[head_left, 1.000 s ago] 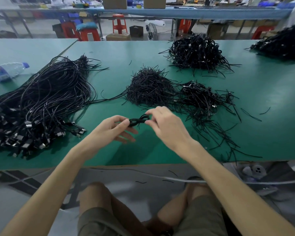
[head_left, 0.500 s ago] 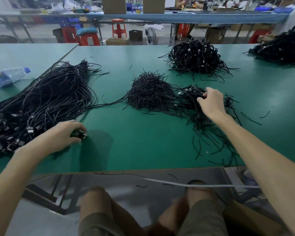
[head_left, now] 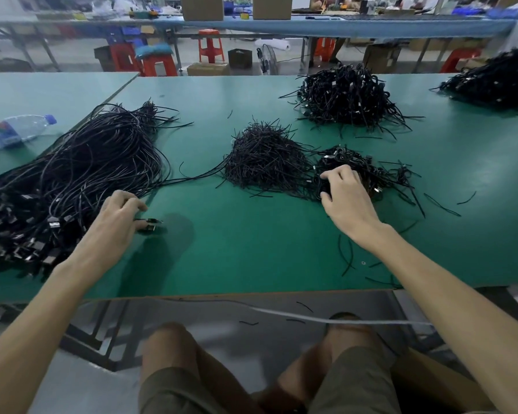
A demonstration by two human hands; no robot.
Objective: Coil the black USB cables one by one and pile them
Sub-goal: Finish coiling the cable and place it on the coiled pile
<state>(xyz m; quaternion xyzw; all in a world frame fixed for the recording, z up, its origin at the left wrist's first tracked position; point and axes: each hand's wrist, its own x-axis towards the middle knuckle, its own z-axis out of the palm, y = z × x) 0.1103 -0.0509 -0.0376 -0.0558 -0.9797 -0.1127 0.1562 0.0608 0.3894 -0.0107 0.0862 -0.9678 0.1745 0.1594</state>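
Head view: we record the green worktable (head_left: 251,252) with both hands set well apart on it. The left hand (head_left: 117,219) lies at the near right edge of the bundle of uncoiled black USB cables (head_left: 87,171), which spreads over the table's left side with its connectors massed toward the near edge. Its fingers are curled and pinch a USB plug (head_left: 150,225) just clear of that bundle, low against the tabletop. The right hand (head_left: 346,195) rests on the near left side of the small pile of coiled cables (head_left: 377,174). Its fingers and thumb are bent round a dark coiled cable (head_left: 325,188) at the pile's margin. Between the two hands, further back, sits a heap of short black ties (head_left: 263,162), touching the small pile. A few loose ties (head_left: 346,258) lie near the right forearm. A larger pile of coiled cables (head_left: 347,97) stands at the far side, and another (head_left: 497,82) at the far right. A water bottle (head_left: 15,131) lies on its side on the adjoining table at left.
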